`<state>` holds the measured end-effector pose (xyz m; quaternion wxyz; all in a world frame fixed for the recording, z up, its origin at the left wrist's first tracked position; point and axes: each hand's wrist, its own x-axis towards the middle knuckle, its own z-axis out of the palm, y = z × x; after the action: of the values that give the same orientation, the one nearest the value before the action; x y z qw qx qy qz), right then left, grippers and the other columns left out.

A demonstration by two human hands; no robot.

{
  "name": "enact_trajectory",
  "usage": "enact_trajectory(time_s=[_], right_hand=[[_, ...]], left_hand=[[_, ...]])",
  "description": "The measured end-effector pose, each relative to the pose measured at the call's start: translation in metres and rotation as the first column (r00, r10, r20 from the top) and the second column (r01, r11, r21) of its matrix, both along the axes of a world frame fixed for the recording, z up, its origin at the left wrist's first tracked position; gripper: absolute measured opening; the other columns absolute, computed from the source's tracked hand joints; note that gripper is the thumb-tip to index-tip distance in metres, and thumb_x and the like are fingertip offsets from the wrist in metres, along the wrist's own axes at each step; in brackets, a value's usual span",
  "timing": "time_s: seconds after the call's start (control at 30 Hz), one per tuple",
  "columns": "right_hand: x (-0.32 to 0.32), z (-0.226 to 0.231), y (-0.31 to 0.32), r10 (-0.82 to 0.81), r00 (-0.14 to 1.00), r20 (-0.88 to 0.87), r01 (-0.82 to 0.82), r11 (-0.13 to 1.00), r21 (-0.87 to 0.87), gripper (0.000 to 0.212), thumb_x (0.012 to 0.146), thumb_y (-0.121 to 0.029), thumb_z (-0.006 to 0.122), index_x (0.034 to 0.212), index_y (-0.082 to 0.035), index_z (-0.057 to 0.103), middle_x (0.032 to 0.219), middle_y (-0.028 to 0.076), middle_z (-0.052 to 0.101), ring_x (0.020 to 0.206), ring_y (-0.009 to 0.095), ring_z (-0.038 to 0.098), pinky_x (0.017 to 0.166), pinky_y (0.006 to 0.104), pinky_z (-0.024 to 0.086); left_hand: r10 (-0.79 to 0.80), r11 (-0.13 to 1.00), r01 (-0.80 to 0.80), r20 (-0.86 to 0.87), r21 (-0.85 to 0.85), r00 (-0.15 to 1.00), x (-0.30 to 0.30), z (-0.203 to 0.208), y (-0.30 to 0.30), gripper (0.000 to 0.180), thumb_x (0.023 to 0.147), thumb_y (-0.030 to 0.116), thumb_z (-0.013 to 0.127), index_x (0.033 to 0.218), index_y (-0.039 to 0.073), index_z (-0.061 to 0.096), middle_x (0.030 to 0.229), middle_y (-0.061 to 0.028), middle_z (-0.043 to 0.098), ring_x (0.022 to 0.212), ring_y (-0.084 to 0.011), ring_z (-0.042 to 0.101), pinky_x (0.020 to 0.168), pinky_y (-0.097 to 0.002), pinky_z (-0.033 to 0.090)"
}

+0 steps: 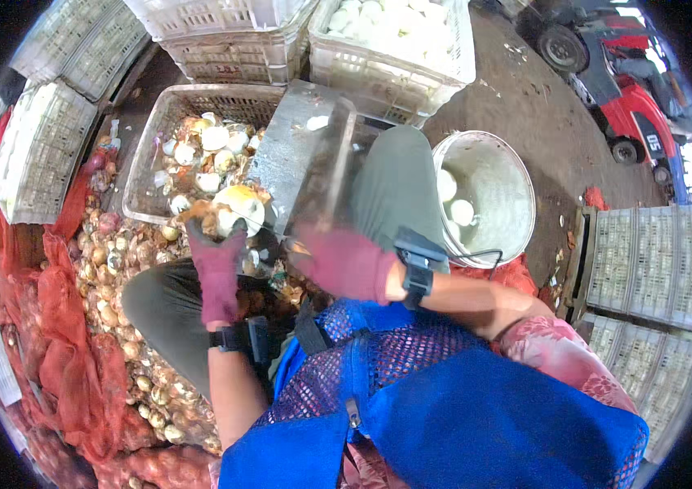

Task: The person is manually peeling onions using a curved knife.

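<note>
My left hand (217, 265), in a maroon glove, is closed around a partly peeled onion (240, 210) whose white flesh shows under yellow-brown skin. The onion is over the near edge of a crate (144, 175) that holds peeled onions and loose skins. Close by on the right, my right hand (344, 259), gloved the same, is closed and smeared by motion. From it rises a broad-bladed knife (328, 167), also blurred, over a grey metal board (287, 134). The knife's handle is mostly hidden in the glove.
At my right knee stands a white bucket (501, 208) with a few peeled onions. Unpeeled onions (105, 285) and red mesh sacks (77, 359) lie to my left. Crates (395, 85) are stacked ahead, others (647, 261) at right. A red vehicle (635, 114) stands far right.
</note>
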<state>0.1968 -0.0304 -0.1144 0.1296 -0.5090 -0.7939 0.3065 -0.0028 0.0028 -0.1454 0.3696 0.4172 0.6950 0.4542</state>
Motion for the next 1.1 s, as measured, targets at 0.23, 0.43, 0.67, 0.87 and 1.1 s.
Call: enact_trajectory(time_s=[0.23,0.43,0.67,0.87,1.1], right_hand=[[0.023,-0.022,-0.020,0.034,0.999,-0.020,-0.034,0.999,0.016,0.037,0.093,-0.033,0.044,0.110,-0.001,0.041,0.089,0.023,0.062,0.084,0.042,0.060,0.074,0.0485,0.047],[0.017,-0.001,-0.016,-0.029,0.995,0.094,0.017,0.991,0.131,0.040,0.092,-0.033,0.045,0.115,0.000,0.042,0.089,0.023,0.062,0.086,0.039,0.061,0.074,0.0475,0.049],[0.017,0.014,-0.014,-0.002,0.986,0.164,0.005,1.000,-0.020,0.048,0.092,-0.032,0.046,0.127,0.000,0.039,0.095,0.022,0.061,0.086,0.039,0.061,0.072,0.0471,0.050],[0.020,-0.004,-0.019,-0.019,0.957,0.290,-0.009,0.995,0.096,0.050,0.089,-0.025,0.049,0.131,-0.001,0.038,0.088,0.018,0.059,0.074,0.032,0.063,0.059,0.0434,0.051],[0.012,-0.014,-0.007,-0.060,0.920,0.386,-0.048,0.963,0.264,0.049,0.087,-0.012,0.047,0.134,-0.001,0.039,0.083,0.014,0.058,0.069,0.025,0.064,0.052,0.0366,0.051]], left_hand=[[-0.108,0.994,0.108,0.002,0.018,0.994,-0.016,-0.021,0.013,0.072,0.069,0.007,0.076,0.129,-0.001,0.039,0.130,-0.0160,0.044,0.119,-0.0248,0.042,0.102,-0.0346,0.035],[-0.195,0.964,0.225,-0.199,0.140,0.960,-0.010,-0.026,0.009,0.065,0.070,0.013,0.077,0.125,0.001,0.044,0.118,-0.0145,0.052,0.110,-0.0242,0.049,0.097,-0.0354,0.039],[-0.181,0.982,0.189,-0.323,-0.007,0.929,0.003,-0.008,0.011,0.076,0.062,0.015,0.080,0.127,0.002,0.044,0.121,-0.0195,0.052,0.113,-0.0303,0.049,0.097,-0.0392,0.039],[-0.214,0.977,0.182,-0.496,-0.112,0.841,0.012,-0.003,0.016,0.083,0.060,0.025,0.081,0.131,0.006,0.041,0.117,-0.0244,0.054,0.108,-0.0368,0.054,0.091,-0.0413,0.044],[-0.297,0.948,0.136,-0.648,-0.287,0.701,0.029,0.014,0.020,0.081,0.063,0.035,0.079,0.131,0.012,0.040,0.105,-0.0248,0.058,0.096,-0.0399,0.060,0.080,-0.0443,0.049]])
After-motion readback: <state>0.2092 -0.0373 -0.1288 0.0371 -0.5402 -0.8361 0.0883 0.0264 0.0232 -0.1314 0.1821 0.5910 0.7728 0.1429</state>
